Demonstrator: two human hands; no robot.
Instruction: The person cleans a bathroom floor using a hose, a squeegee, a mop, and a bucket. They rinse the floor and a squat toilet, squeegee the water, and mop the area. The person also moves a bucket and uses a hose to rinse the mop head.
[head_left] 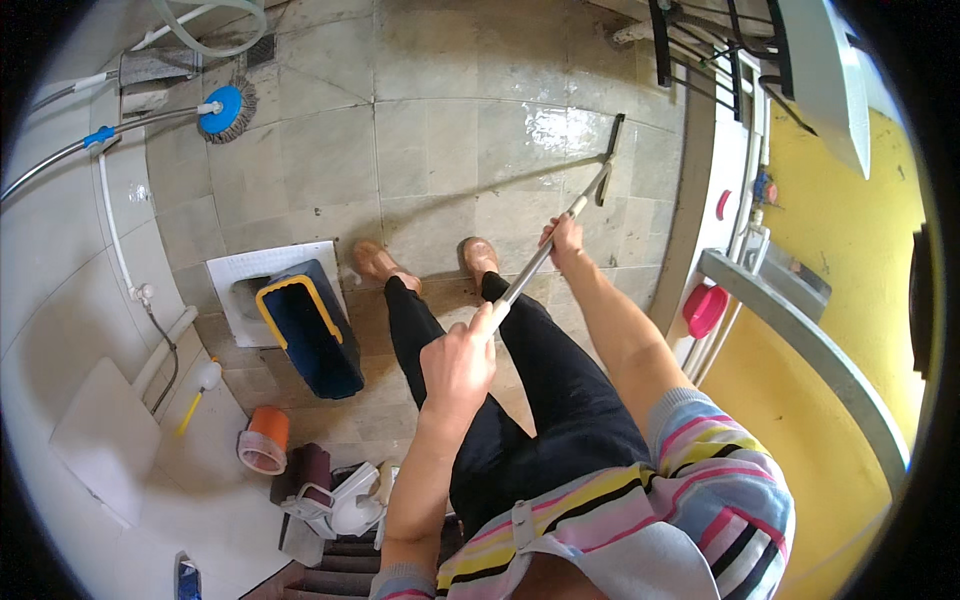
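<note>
Clasping a silver-poled squeegee (530, 270), my left grip (458, 370) and right grip (565, 240) both closed round it, I have its straight dark blade (618, 133) near the right edge of the wet floor (430, 150), which spreads wide leftward.

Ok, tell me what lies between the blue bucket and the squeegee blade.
In the head view, the person's left foot and right foot stand there on tiled floor.

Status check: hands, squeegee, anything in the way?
Left fingers closed round squeegee handle, right fingers farther down. Blade on wet tiles. Blue bucket off left, clear of blade.
</note>
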